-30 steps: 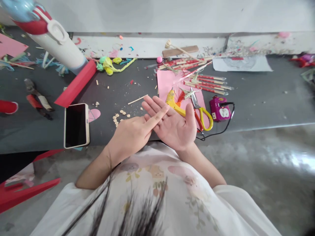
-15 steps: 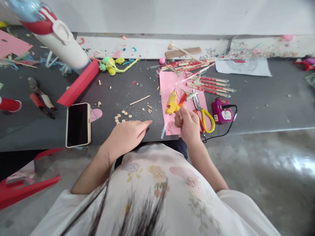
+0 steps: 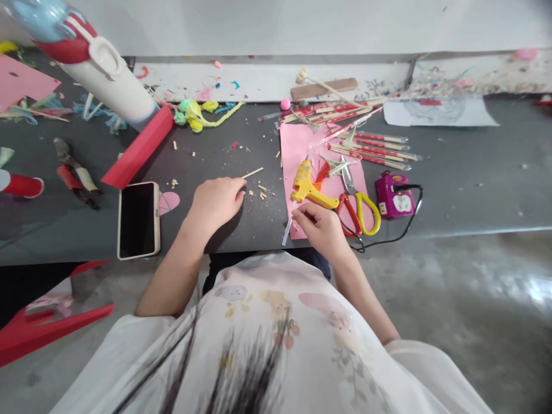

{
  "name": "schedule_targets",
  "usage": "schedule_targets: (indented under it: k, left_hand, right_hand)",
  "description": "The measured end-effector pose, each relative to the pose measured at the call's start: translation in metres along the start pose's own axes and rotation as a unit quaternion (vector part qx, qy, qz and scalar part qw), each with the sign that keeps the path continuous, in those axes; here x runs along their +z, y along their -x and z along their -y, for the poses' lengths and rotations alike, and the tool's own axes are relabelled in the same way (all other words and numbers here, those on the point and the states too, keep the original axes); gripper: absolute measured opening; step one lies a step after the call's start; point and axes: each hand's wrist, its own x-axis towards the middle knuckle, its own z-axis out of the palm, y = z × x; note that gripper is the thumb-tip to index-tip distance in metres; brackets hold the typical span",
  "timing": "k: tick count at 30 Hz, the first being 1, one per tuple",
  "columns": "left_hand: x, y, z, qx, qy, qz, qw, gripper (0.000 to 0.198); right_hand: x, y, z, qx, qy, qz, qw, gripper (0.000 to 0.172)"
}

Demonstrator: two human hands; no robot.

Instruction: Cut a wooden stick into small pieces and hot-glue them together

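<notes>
My left hand reaches over the left end of a thin wooden stick, its fingertips closed at that end. The rest of the stick lies on the dark table. My right hand has curled fingers, with fingertips close together beside the clear glue stick that sticks out of a yellow glue gun. Whether anything small is between those fingers is hidden. The glue gun lies on pink paper, its handle just above my right hand. Scissors with red and yellow handles lie to the right.
A phone, pliers, a red bar and a bottle are on the left. Wrapped sticks lie behind the scissors. A purple box with a black cable stands right. Small wood bits are scattered mid-table.
My left hand has moved up and left, over the small wooden pieces, to the stick's end. My right hand has dropped from over the glue gun's handle to beside the glue stick.
</notes>
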Motion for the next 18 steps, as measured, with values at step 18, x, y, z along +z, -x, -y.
schedule_targets:
  k: [18]
  left_hand:
    - [0.017, -0.009, -0.009, 0.039, 0.027, -0.004, 0.999, 0.026]
  right_hand:
    - [0.011, 0.0, 0.005, 0.016, 0.018, 0.041, 0.999, 0.015]
